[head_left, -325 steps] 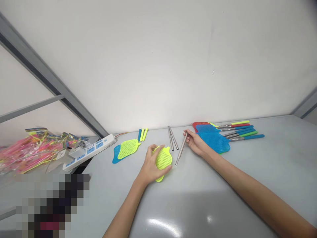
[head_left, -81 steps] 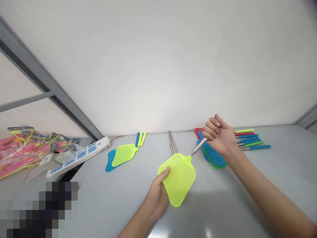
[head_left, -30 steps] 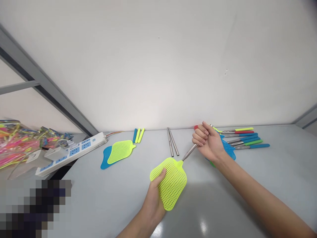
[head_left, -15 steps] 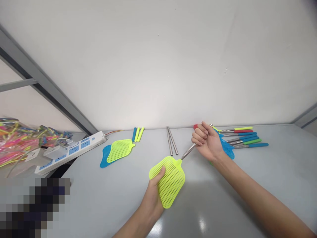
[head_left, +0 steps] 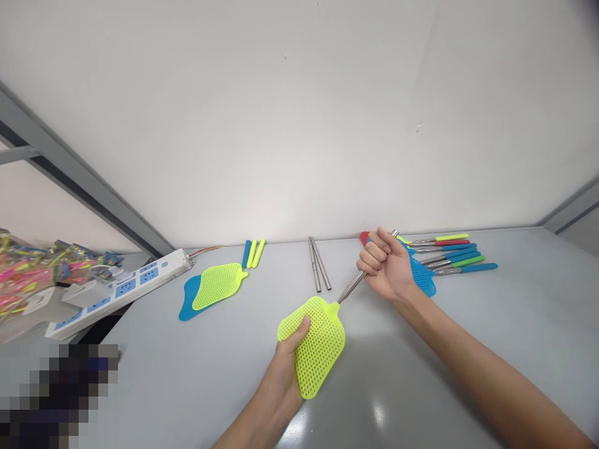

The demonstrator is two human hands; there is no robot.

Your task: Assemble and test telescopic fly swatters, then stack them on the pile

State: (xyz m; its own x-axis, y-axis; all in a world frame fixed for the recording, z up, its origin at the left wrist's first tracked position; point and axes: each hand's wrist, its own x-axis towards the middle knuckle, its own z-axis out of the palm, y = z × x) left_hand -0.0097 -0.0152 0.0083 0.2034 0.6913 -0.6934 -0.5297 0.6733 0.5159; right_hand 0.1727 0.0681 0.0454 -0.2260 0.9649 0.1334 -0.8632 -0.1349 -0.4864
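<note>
My left hand (head_left: 285,358) grips a yellow-green perforated fly swatter head (head_left: 321,346), thumb on top and fingers underneath. From the neck of this head a metal rod (head_left: 352,287) runs up to the right. My right hand (head_left: 384,265) is closed around the rod, whose bare end pokes out above the fist. Beyond my right wrist lie several finished-looking swatters with red, blue and yellow heads, among them a blue swatter head (head_left: 422,279). Two loose metal rods (head_left: 318,265) lie near the wall, left of my right hand.
Left on the grey table (head_left: 187,374) are a yellow-green swatter head (head_left: 218,287) over a blue head (head_left: 189,299), and blue and yellow handle grips (head_left: 253,254). Further left stand a power strip (head_left: 135,287) with plugs and a pile of bagged colourful items (head_left: 37,268). A wall (head_left: 299,125) closes the back.
The view has shifted slightly, so everything sits a little further left. Both hands keep the same hold on the swatter head and rod.
</note>
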